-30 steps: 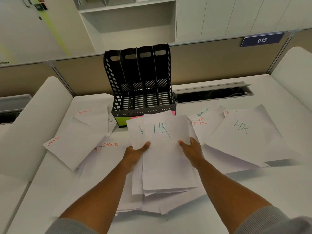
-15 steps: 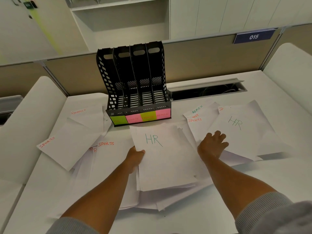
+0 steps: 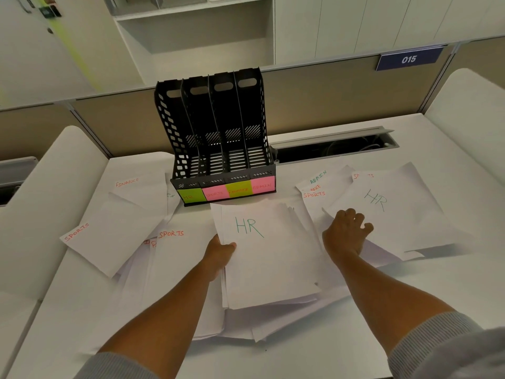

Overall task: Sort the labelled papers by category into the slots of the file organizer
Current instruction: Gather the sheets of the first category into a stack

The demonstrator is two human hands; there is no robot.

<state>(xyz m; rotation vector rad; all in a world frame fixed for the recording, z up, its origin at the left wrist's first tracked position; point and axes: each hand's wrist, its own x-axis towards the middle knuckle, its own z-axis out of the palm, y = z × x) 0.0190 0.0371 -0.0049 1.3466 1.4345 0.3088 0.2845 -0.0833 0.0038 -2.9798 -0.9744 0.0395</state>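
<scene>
- White desk (image 3: 355, 337) against a partition whose blue sign (image 3: 409, 59) reads 015.
- Right hand (image 3: 345, 234) has let go of the HR stack (image 3: 269, 258) since a second ago and now reaches, fingers loosely curled, onto the loose HR sheet (image 3: 388, 212); gathering HR papers, probably.
- Left hand (image 3: 220, 253) pinches the stack's left edge, just before the file organizer (image 3: 218, 138).
- Slot notes: HR, SPORTS, FINANCE, ADMIN.

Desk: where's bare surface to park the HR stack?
Free: the near desk edge between the forearms, and the far right strip between the cable tray and the right-hand HR sheet. Crowded: in front of the file organizer, left to the SPORTS sheets.
</scene>
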